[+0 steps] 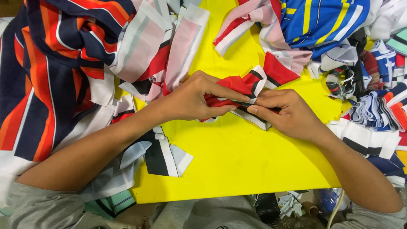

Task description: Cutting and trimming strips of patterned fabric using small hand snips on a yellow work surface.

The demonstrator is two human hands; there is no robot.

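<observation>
Both of my hands meet over the middle of a yellow table [237, 157]. My left hand [195, 99] pinches a small red, white and black striped fabric strip [248, 87], its fingers closed over the bunched red part. My right hand [288, 112] grips the same strip from the right, thumb and fingers pressed on its white and black edge. The strip is folded and partly hidden under my fingers.
A large pile of navy, orange and red striped cloth [46, 72] covers the left side. Blue and yellow fabric [322, 21] lies at the top right. Stacks of folded striped strips [373, 127] sit at the right edge. A black and white scrap [163, 157] lies near my left forearm.
</observation>
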